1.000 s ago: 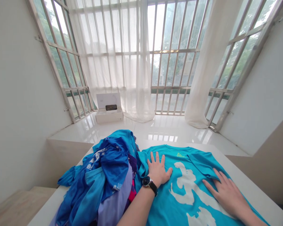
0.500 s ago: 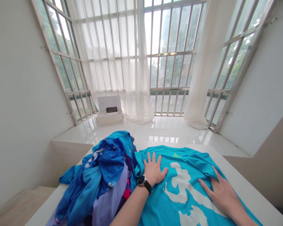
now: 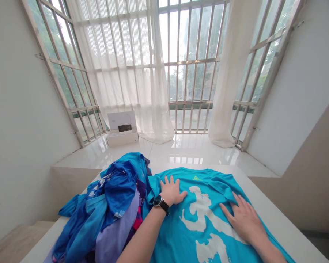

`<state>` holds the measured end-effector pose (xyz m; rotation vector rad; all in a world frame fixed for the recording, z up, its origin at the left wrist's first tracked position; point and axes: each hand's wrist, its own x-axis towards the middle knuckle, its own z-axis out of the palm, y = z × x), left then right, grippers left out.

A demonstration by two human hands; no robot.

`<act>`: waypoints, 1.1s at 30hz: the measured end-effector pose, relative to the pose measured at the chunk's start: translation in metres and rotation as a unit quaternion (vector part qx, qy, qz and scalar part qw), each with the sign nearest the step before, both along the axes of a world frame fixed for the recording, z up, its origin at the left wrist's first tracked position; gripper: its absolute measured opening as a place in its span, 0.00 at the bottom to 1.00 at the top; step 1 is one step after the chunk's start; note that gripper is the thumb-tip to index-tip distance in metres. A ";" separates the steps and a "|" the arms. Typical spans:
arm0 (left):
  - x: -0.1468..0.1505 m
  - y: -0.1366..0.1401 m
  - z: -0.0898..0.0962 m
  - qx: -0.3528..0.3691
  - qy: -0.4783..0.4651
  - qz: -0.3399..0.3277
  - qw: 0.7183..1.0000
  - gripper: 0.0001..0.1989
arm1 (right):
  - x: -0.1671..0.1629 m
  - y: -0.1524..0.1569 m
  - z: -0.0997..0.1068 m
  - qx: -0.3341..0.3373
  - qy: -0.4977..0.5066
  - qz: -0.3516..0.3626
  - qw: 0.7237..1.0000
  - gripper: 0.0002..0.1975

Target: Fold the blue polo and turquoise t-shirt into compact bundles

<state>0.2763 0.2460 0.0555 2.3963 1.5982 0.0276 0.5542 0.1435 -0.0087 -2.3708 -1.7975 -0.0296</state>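
Observation:
A turquoise T-shirt point(image 3: 181, 226) with large white brush-like print and a small yellow-green logo lies spread on a white table point(image 3: 287, 223). My left hand point(image 3: 172, 190), with a round black watch point(image 3: 158, 201) at the wrist, rests flat on the shirt's upper left part, fingers spread. On the right side, my right hand point(image 3: 245, 217) lies on the shirt by its folded-over sleeve point(image 3: 222, 186), thumb apart from the fingers. Neither hand grips the cloth. The shirt's lower edge is out of view.
Left of the shirt is a heap of crumpled clothes point(image 3: 117, 190) in blue, lilac and purple. Behind the table, a white box point(image 3: 122, 138) with a dark phone-like device point(image 3: 125, 128) leaning on it stands on a glossy sill point(image 3: 156, 151). Sheer curtains point(image 3: 120, 73) hang before barred windows.
The whole view has shifted, so everything sits a little further left. My right hand has moved slightly over the sleeve area; the left stays flat on the T-shirt.

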 end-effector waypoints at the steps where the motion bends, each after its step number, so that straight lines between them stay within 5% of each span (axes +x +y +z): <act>1: 0.008 0.002 0.006 0.020 -0.005 0.000 1.000 0.38 | 0.000 0.000 -0.001 0.014 0.002 -0.001 1.000 0.40; 6: 0.082 0.014 0.026 0.077 -0.095 -0.040 0.992 0.22 | -0.001 -0.003 -0.007 0.129 0.015 0.025 0.991 0.31; 13: 0.175 0.032 0.010 0.008 -0.152 -0.082 0.985 0.25 | 0.002 -0.005 -0.012 0.171 0.042 0.043 0.983 0.29; 21: 0.191 0.054 -0.012 -0.045 -0.242 -0.114 0.963 0.11 | -0.004 -0.009 0.007 0.179 0.041 0.073 0.980 0.22; 25: 0.194 0.058 -0.014 -0.046 -0.288 -0.102 0.951 0.12 | -0.003 -0.014 0.015 0.205 0.028 0.090 0.974 0.15; 30: 0.182 0.063 -0.017 -0.051 -0.272 -0.120 0.953 0.08 | 0.010 -0.041 0.027 0.186 0.039 0.003 0.982 0.17; 33: 0.174 0.066 -0.018 -0.050 -0.238 -0.146 0.959 0.09 | 0.023 -0.075 0.037 0.094 0.069 -0.059 0.991 0.21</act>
